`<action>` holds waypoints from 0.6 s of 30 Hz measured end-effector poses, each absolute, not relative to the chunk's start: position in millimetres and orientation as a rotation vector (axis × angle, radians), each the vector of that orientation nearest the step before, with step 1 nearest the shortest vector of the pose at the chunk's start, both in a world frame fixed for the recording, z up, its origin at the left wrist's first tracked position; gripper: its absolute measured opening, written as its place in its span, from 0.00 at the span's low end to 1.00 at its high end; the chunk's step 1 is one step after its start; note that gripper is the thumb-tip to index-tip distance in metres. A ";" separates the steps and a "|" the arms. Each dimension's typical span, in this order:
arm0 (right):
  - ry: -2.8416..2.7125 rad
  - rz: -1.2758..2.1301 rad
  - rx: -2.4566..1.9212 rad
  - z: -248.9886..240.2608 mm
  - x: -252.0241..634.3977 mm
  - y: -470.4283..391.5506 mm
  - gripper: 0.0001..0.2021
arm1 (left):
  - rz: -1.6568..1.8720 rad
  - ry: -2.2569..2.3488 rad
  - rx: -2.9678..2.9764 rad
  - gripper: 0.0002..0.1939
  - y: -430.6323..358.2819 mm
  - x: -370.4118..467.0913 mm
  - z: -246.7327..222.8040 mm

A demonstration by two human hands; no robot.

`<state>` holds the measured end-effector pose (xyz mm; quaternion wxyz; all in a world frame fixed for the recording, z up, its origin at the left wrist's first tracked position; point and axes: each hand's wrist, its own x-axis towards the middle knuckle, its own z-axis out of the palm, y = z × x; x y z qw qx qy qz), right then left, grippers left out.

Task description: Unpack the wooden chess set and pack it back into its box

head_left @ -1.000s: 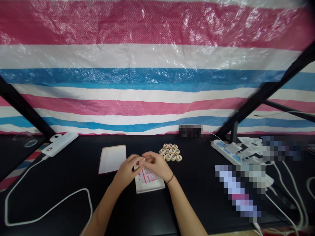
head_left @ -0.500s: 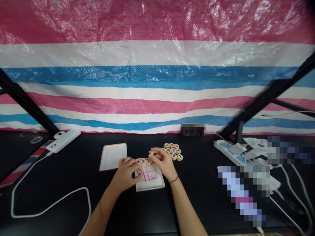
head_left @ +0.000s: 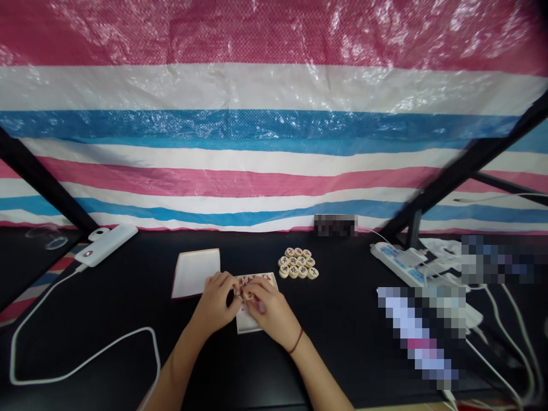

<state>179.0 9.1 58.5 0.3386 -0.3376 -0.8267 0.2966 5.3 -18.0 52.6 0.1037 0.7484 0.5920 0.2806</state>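
A row of round pieces with red characters (head_left: 268, 278) lines the far side of a shallow white box (head_left: 248, 326). At the box's left edge, my left hand (head_left: 217, 299) has its thumb and fingers closed around a round piece, mostly hidden. My right hand (head_left: 270, 308) reaches over the box, its fingertips pinching another round piece (head_left: 248, 295) beside the left fingertips, just below the row. Several more round pieces (head_left: 293, 261) lie in rows on the black table, to the right of the box.
An open box lid (head_left: 197, 274) lies left of the box. A white power bank (head_left: 107, 245) with a looping cable is at the far left. On the right are a power strip (head_left: 400, 265) and cables. A striped sheet (head_left: 257, 182) hangs behind the table (head_left: 342, 337).
My right hand has moved down and left over the box, bringing a piece beside my left fingertips. The right end of the row and more pieces on the table now show.
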 end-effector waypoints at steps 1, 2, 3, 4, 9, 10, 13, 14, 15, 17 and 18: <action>-2.187 0.736 -0.896 55.4 175.1 6.8 0.15 | 0.828 1.773 2.191 0.04 -17.7 3.8 52.1; -2.217 0.700 -0.912 51.9 171.8 5.2 0.15 | 0.811 1.799 2.174 0.04 -17.5 2.3 51.8; -2.242 0.667 -0.925 48.3 169.3 4.1 0.15 | 0.774 1.820 2.155 0.05 -17.5 0.9 51.7; -2.254 0.632 -0.932 44.9 167.7 3.5 0.15 | 0.725 1.834 2.134 0.07 -17.7 -0.4 52.1; -2.234 0.500 -1.023 38.8 169.1 5.1 0.10 | 0.531 1.891 2.071 0.15 -21.5 -4.6 60.8; -2.253 0.498 -1.055 39.1 169.5 5.8 0.09 | 0.516 1.899 2.071 0.15 -22.4 -4.9 62.8; -2.316 0.505 -1.127 39.1 166.9 7.1 0.09 | 0.486 1.882 2.063 0.14 -23.9 -4.4 66.1; -2.328 0.500 -1.142 38.6 165.1 6.9 0.09 | 0.480 1.872 2.059 0.13 -24.0 -4.0 66.0; -2.334 0.493 -1.153 38.0 163.2 6.1 0.08 | 0.475 1.866 2.053 0.13 -23.9 -3.8 65.4; -2.336 0.479 -1.168 37.3 160.9 4.3 0.08 | 0.483 1.869 2.032 0.12 -23.1 -3.9 63.4; -2.333 0.487 -1.164 37.6 161.6 3.9 0.08 | 0.498 1.870 2.020 0.12 -22.5 -4.3 62.2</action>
